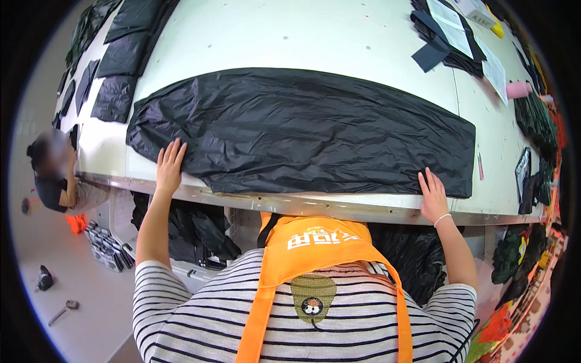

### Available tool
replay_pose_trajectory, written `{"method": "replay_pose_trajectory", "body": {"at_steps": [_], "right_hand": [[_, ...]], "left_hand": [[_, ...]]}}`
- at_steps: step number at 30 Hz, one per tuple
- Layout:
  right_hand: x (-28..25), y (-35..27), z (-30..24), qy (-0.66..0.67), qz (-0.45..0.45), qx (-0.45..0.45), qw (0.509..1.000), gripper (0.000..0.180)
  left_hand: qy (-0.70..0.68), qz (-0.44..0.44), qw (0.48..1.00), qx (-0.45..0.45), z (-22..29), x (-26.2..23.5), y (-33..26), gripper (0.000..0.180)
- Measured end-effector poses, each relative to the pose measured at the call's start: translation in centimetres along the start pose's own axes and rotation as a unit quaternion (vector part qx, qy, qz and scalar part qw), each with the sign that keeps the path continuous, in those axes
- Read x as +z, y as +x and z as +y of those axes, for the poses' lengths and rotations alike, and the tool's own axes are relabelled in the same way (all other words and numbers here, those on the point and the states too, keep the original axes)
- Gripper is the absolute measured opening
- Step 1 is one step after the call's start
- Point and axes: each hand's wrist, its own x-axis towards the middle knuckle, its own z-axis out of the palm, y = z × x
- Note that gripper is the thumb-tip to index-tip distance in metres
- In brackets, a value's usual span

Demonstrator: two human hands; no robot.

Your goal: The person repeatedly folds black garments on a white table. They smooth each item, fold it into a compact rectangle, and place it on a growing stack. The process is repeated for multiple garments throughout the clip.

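Note:
A long piece of thin, black, wrinkled fabric (315, 130) lies spread across the white table in front of me, with a curved far edge and a straight right end. My left hand (170, 167) rests on its near left edge, fingers stretched out. Near its lower right corner, my right hand (433, 198) touches the near edge with fingers extended. Neither hand grips anything. A bracelet circles my right wrist.
Folded black pieces (115, 98) are laid out at the far left. Dark cloth and papers (449, 27) sit far right, near a pink thread cone (518, 90). A small pointed tool (480, 166) lies right of the fabric. Another person (57, 172) sits at left.

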Motion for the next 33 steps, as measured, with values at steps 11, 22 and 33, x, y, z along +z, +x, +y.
{"method": "replay_pose_trajectory", "body": {"at_steps": [11,22,33], "right_hand": [[1.1,7.6,-5.8,0.081,0.118,-0.071,0.987,0.061],[-3.9,4.3,2.0,0.237,-0.154,-0.005,0.959,0.022],[-5.2,17.6,5.0,0.218,-0.347,0.227,0.884,0.058]], "left_hand": [[-0.111,-0.092,0.985,-0.091,-5.2,0.6,4.5,0.031],[-0.146,-0.416,0.898,-0.004,-6.5,-2.2,-1.2,0.042],[-0.169,-0.311,0.912,-0.207,-7.4,0.4,9.5,0.068]]}}
